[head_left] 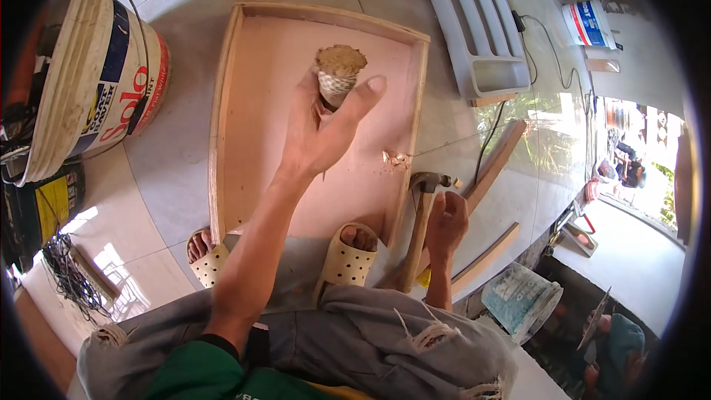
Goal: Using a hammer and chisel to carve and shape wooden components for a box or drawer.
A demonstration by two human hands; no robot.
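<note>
My left hand [315, 130] is closed around a short cup-shaped piece [338, 78] with a rough, crumbly brown top and a pale, woven-looking side. I cannot tell its exact kind. It is held above a shallow pinkish wooden tray [259, 126], or drawer, with raised edges that lies on the floor. My right hand [447, 224] is low at the right, its fingers curled together; what they hold, if anything, is hidden. Just left of it a claw hammer [419, 230] with a wooden handle stands along the tray's right edge. Small wood shavings [397, 158] lie inside the tray.
Wooden strips [489, 170] lie on the tiles at the right, below a grey cutlery tray [481, 30] and a black cable. A large white paint bucket [126, 67] is at the left. Tangled wire [70, 270], a dirty bucket [521, 300] and another person [618, 352] are farther out.
</note>
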